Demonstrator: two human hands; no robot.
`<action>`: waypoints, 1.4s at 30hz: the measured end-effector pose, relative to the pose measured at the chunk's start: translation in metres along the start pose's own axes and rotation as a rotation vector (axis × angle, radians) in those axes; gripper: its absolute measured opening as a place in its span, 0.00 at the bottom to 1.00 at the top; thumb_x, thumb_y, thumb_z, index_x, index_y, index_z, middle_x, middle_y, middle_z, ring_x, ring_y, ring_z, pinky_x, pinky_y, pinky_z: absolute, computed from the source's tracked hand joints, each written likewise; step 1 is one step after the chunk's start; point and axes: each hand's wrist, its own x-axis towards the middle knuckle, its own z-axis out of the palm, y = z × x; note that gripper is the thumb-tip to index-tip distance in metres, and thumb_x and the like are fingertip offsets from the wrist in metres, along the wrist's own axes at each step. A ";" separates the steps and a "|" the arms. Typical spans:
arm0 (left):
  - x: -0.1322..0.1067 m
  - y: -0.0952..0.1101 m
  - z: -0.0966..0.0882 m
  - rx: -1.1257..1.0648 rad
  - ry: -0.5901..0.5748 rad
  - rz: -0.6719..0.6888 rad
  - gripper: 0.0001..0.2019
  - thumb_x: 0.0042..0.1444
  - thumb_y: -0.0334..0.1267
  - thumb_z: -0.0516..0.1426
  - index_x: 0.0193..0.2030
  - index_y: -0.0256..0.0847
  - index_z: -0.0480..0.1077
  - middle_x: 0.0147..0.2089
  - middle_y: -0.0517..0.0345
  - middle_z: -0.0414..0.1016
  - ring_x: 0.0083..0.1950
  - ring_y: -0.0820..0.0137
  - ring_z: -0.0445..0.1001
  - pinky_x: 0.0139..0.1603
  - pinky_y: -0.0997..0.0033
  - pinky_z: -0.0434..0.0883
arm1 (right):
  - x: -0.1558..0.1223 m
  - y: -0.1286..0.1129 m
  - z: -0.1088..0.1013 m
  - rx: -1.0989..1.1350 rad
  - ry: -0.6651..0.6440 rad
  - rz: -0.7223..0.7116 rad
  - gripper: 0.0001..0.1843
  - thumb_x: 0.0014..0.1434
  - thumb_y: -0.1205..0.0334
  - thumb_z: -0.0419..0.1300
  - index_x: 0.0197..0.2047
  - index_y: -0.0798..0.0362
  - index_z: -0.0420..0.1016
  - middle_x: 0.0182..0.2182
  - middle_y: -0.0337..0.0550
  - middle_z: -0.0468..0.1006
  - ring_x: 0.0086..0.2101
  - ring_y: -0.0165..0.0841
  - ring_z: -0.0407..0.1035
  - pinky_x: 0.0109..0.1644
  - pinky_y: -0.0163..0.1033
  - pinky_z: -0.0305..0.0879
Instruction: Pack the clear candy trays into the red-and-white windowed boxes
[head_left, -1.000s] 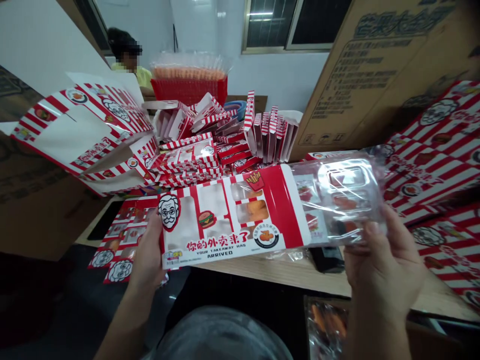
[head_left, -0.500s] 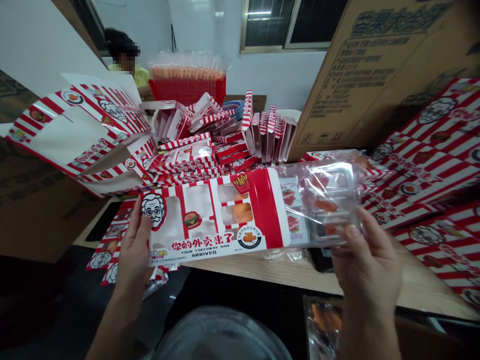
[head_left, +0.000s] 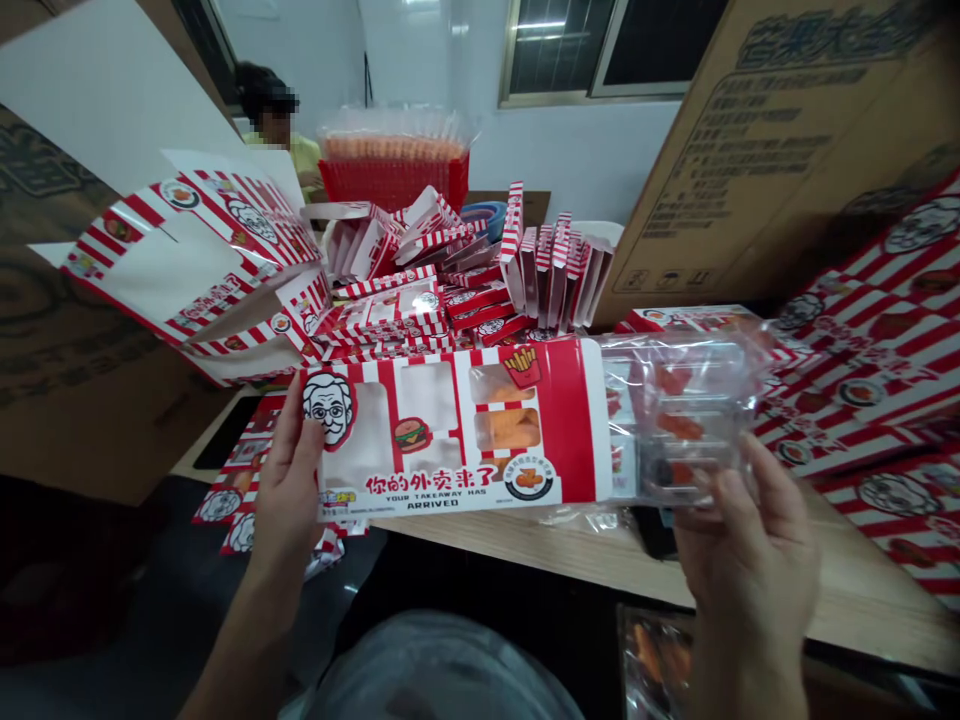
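Observation:
A red-and-white printed carton (head_left: 566, 425) with cut-out windows is held level before me. My left hand (head_left: 289, 470) grips its left end, thumb on the front. At the right end my right hand (head_left: 750, 535) pinches a clear plastic tray in a film wrapper (head_left: 697, 425), with orange-brown pieces in its compartments. That tray lies partly inside the carton, and yellow-orange food shows through the carton's right windows. The rest of the tray outside reaches to my right fingers.
Folded striped cartons (head_left: 390, 315) are heaped on the wooden table (head_left: 465, 535). More striped cartons (head_left: 885, 370) are stacked right, beside a tall cardboard box (head_left: 720, 160). A red crate (head_left: 397, 182) of wrapped goods stands behind. A person (head_left: 274, 130) is at the back left.
The tray has slid a little farther left into the carton, so more food shows through its windows. The whole view has shifted slightly, with everything appearing farther right.

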 end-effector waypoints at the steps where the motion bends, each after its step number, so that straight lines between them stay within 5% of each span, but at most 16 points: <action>1: -0.001 0.000 0.001 0.008 -0.005 0.004 0.24 0.57 0.45 0.57 0.61 0.61 0.60 0.63 0.66 0.64 0.66 0.66 0.59 0.66 0.60 0.56 | 0.000 0.001 0.000 0.000 0.020 0.008 0.19 0.41 0.63 0.69 0.40 0.44 0.78 0.31 0.36 0.79 0.25 0.26 0.71 0.24 0.30 0.67; 6: 0.000 0.001 -0.001 0.063 -0.025 0.060 0.25 0.57 0.44 0.57 0.61 0.57 0.60 0.64 0.65 0.63 0.65 0.64 0.60 0.65 0.60 0.56 | 0.013 -0.007 -0.006 0.001 0.162 -0.107 0.20 0.35 0.68 0.67 0.36 0.47 0.80 0.30 0.37 0.78 0.23 0.26 0.69 0.26 0.35 0.69; 11: 0.003 0.000 -0.003 -0.001 -0.056 -0.001 0.25 0.56 0.44 0.58 0.61 0.57 0.61 0.62 0.62 0.67 0.60 0.63 0.68 0.58 0.62 0.68 | 0.025 -0.020 -0.014 -0.023 0.190 -0.175 0.19 0.36 0.72 0.65 0.35 0.47 0.80 0.27 0.38 0.75 0.22 0.26 0.64 0.26 0.36 0.64; 17: -0.003 -0.009 0.006 -0.026 -0.037 -0.082 0.25 0.55 0.43 0.59 0.60 0.57 0.63 0.62 0.62 0.67 0.62 0.63 0.65 0.56 0.67 0.70 | 0.006 -0.008 0.011 0.072 -0.073 -0.013 0.14 0.48 0.51 0.63 0.38 0.46 0.76 0.39 0.43 0.77 0.41 0.40 0.71 0.42 0.47 0.70; 21: -0.006 -0.013 0.009 -0.082 -0.050 -0.181 0.26 0.55 0.42 0.59 0.61 0.56 0.62 0.60 0.59 0.69 0.56 0.63 0.72 0.52 0.65 0.73 | -0.014 0.009 0.028 0.082 -0.241 0.250 0.17 0.49 0.54 0.65 0.44 0.45 0.73 0.38 0.42 0.79 0.41 0.38 0.73 0.44 0.48 0.72; 27: 0.000 -0.012 0.002 -0.090 0.057 -0.262 0.23 0.57 0.38 0.57 0.60 0.55 0.63 0.57 0.58 0.73 0.53 0.65 0.74 0.49 0.69 0.74 | -0.027 0.013 0.029 0.123 -0.520 0.357 0.21 0.53 0.60 0.63 0.51 0.45 0.70 0.44 0.45 0.78 0.44 0.38 0.73 0.46 0.49 0.71; 30: 0.005 -0.010 -0.006 -0.050 0.106 -0.268 0.23 0.57 0.36 0.56 0.59 0.54 0.64 0.56 0.59 0.73 0.52 0.65 0.75 0.49 0.71 0.75 | -0.024 0.014 0.029 0.105 -0.468 0.333 0.21 0.52 0.60 0.63 0.50 0.46 0.70 0.43 0.45 0.79 0.45 0.39 0.73 0.48 0.50 0.70; 36: 0.028 0.011 -0.044 0.062 0.175 -0.176 0.24 0.56 0.35 0.56 0.60 0.54 0.63 0.58 0.63 0.71 0.50 0.65 0.76 0.41 0.73 0.77 | 0.004 -0.002 0.017 0.068 -0.115 0.130 0.16 0.46 0.57 0.65 0.40 0.51 0.75 0.41 0.43 0.78 0.45 0.39 0.72 0.47 0.46 0.70; 39: 0.037 0.018 -0.058 0.108 0.240 -0.129 0.23 0.55 0.35 0.57 0.58 0.55 0.65 0.57 0.65 0.71 0.52 0.65 0.74 0.40 0.74 0.76 | 0.017 -0.014 0.008 -0.060 -0.118 0.117 0.18 0.40 0.55 0.69 0.37 0.50 0.76 0.32 0.41 0.79 0.34 0.38 0.75 0.37 0.43 0.73; 42: 0.039 0.019 -0.061 0.107 0.275 -0.094 0.22 0.54 0.35 0.58 0.56 0.54 0.67 0.55 0.64 0.74 0.53 0.65 0.74 0.44 0.72 0.75 | 0.024 -0.024 0.007 -0.248 -0.281 0.197 0.22 0.39 0.52 0.70 0.40 0.47 0.75 0.28 0.39 0.79 0.26 0.37 0.73 0.28 0.40 0.71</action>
